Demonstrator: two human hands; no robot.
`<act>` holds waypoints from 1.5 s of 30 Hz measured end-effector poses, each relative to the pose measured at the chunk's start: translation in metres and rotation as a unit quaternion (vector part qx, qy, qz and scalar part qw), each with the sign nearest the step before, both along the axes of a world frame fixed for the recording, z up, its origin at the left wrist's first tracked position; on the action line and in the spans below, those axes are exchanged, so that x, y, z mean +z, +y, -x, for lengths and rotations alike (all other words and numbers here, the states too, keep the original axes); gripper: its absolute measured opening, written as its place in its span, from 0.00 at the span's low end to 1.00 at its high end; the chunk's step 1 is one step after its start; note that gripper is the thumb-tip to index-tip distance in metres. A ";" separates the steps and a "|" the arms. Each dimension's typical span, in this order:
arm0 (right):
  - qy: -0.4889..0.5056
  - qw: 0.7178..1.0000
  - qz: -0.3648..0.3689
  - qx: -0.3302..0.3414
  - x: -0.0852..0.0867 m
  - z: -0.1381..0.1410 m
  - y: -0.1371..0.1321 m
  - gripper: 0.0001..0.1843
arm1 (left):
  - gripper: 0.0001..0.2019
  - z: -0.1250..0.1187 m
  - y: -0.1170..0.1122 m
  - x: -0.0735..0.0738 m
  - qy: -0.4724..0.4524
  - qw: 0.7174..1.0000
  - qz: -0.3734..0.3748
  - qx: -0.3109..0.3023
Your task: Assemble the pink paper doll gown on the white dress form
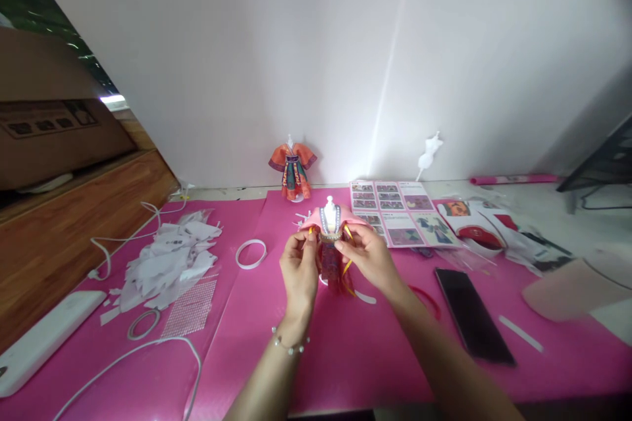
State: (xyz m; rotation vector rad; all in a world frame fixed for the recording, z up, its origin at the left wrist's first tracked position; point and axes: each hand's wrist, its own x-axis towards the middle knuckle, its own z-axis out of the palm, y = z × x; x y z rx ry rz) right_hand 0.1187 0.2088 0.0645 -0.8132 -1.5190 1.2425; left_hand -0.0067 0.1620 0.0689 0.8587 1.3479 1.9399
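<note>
A small white doll mannequin [330, 205] stands upright in front of me, dressed in a pink top with a beaded collar and a dark red skirt [330, 263]. My left hand [301, 263] pinches at the left side of its waist, where a bit of yellow ribbon shows at the fingertips. On the other side my right hand [368, 253] has its thumb and fingers closed on the yellow ribbon [348, 266], whose tail hangs down along the skirt. A gold trim band crosses the waist between both hands.
Behind stands another mannequin in an orange robe [292, 168]. An instruction sheet [395, 214] lies at the back, near a bare white dress form [429, 152]. Paper scraps [168, 256], a tape roll [251, 254] and white cable [187, 342] lie left; a phone [471, 316] and cup [567, 289] right.
</note>
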 end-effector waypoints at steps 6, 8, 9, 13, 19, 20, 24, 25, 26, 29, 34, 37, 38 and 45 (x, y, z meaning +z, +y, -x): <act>-0.010 1.000 -0.011 -0.004 0.000 0.004 0.005 0.08 | 0.12 -0.004 0.000 0.005 0.007 1.000 0.010 0.002; -0.007 1.000 -0.008 -0.012 -0.001 0.005 0.006 0.07 | 0.12 -0.005 0.000 0.006 0.013 1.000 0.010 0.003; -0.006 1.000 -0.007 -0.014 -0.002 0.005 0.006 0.07 | 0.12 -0.005 0.000 0.006 0.015 1.000 0.009 0.002; -0.002 1.000 -0.012 -0.009 -0.004 0.006 0.008 0.08 | 0.12 -0.006 0.001 0.005 0.015 1.000 0.005 -0.002; -0.006 1.000 -0.025 -0.009 -0.001 0.006 0.009 0.06 | 0.14 -0.007 0.003 -0.002 0.002 1.000 0.001 -0.007; -0.006 1.000 -0.025 -0.010 0.000 0.007 0.008 0.06 | 0.15 -0.008 0.003 -0.003 -0.001 1.000 0.001 -0.010; -0.010 0.999 -0.029 -0.030 0.003 0.008 0.006 0.09 | 0.15 -0.009 0.005 -0.008 0.005 1.000 0.000 -0.017; -0.013 0.999 -0.030 -0.035 0.004 0.008 0.006 0.10 | 0.14 -0.009 0.005 -0.009 0.009 1.000 -0.001 -0.017; -0.017 0.999 -0.031 -0.038 0.003 0.008 0.005 0.10 | 0.14 -0.009 0.005 -0.010 0.012 1.000 -0.001 -0.019; -0.031 0.998 -0.034 -0.043 0.002 0.008 0.006 0.09 | 0.14 -0.008 0.005 -0.012 0.018 1.000 0.003 -0.022; -0.037 0.998 -0.036 -0.035 0.002 0.007 0.006 0.09 | 0.13 -0.007 0.004 -0.008 0.030 1.000 0.002 -0.006; -0.036 0.998 -0.043 -0.029 0.003 0.007 0.006 0.09 | 0.12 -0.007 0.003 -0.005 0.025 1.000 0.000 -0.004; -0.036 0.998 -0.045 -0.029 0.003 0.007 0.006 0.08 | 0.12 -0.007 0.003 -0.004 0.020 1.000 -0.002 -0.004; -0.013 1.000 -0.023 -0.010 0.004 0.009 0.006 0.09 | 0.13 -0.009 0.003 -0.005 0.004 1.000 -0.004 -0.030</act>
